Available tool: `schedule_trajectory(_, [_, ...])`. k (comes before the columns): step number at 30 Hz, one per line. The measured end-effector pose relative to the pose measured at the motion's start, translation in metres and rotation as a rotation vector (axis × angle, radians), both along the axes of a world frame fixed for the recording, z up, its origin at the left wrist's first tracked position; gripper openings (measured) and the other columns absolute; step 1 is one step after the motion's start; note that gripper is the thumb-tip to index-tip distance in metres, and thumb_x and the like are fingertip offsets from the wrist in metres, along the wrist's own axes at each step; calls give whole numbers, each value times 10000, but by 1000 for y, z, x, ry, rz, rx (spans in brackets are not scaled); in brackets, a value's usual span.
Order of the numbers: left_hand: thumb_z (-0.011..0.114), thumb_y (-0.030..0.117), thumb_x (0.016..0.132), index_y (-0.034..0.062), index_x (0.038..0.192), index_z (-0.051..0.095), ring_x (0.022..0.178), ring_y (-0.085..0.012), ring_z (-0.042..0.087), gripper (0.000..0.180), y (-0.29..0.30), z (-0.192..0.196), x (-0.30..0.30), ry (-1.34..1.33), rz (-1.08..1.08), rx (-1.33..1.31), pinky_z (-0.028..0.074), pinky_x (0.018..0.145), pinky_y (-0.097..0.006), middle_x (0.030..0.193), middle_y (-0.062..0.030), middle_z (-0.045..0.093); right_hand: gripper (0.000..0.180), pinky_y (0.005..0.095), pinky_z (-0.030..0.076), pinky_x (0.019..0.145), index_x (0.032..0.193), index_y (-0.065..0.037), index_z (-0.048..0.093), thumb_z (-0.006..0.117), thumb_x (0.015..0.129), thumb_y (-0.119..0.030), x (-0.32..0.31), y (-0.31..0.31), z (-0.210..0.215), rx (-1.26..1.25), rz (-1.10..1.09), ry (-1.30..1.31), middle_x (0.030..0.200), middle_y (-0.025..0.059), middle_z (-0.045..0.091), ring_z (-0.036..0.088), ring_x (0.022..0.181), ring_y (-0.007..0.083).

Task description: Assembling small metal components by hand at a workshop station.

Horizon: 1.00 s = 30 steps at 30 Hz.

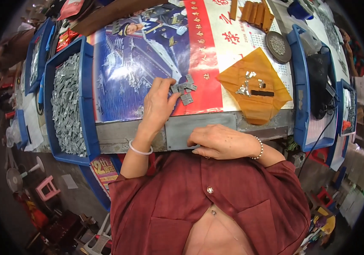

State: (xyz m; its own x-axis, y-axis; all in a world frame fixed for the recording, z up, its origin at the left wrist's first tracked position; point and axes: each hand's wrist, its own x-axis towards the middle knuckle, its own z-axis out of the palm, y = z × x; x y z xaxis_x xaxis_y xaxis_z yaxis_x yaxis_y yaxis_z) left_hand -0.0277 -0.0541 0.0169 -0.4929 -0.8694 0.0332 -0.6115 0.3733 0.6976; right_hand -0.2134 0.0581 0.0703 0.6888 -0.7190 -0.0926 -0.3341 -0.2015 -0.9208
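Note:
A small pile of flat grey metal pieces point(187, 88) lies on the poster, at the border of its blue and red parts. My left hand point(157, 104) reaches over the poster to the pile's left side. Its thumb and forefinger are closed on one of the grey pieces. Close to my body, my right hand point(224, 141) rests over a smooth grey metal plate point(179, 131) at the table's near edge. Its fingers are curled in; what they hold, if anything, is hidden.
Left stands a blue bin point(89, 102) full of similar grey pieces. On the right, amber sheet point(256, 108) carries small shiny parts and a black strip point(262, 93). Beyond it is a round dark dish point(271, 37) of tiny parts. Another blue bin point(301, 91) holds black cloth.

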Motion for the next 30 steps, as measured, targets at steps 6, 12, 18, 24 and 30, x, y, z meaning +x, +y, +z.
schedule_trajectory(6, [720,68,767,12,991,578,666,-201,519,271,-2,-16,3,51,85,-9,447,629,-315,835,-99,540,219,471,457,752,965,-6,511,601,860,-175,8,-2,-20,-128,24,-51,927,183,570,580,897,382])
schedule_trajectory(12, [639,45,888,0,928,554,717,-76,471,104,-5,-16,20,228,141,205,416,634,-214,810,2,522,194,467,468,683,892,-1,499,587,833,-163,15,-10,-19,-280,-110,-142,851,178,580,596,843,365])
schedule_trajectory(18, [588,51,929,-20,1019,553,834,-121,557,120,26,32,26,457,245,280,451,748,-240,910,-53,582,202,448,466,644,935,-17,478,585,844,-162,30,-25,-20,-381,-653,-297,907,146,552,593,848,349])
schedule_trajectory(24, [579,24,930,-27,1022,559,894,-144,580,107,43,39,11,553,195,254,465,810,-256,981,-76,609,197,434,464,677,950,-17,481,587,837,-138,25,-32,-25,-168,-638,-499,927,136,554,588,872,333])
schedule_trajectory(30, [575,-15,915,-16,1045,538,809,-101,550,136,55,41,-7,885,286,440,446,755,-218,924,-52,588,209,380,492,691,989,-9,525,616,834,-116,13,-27,-16,-192,-647,-478,872,136,588,613,816,307])
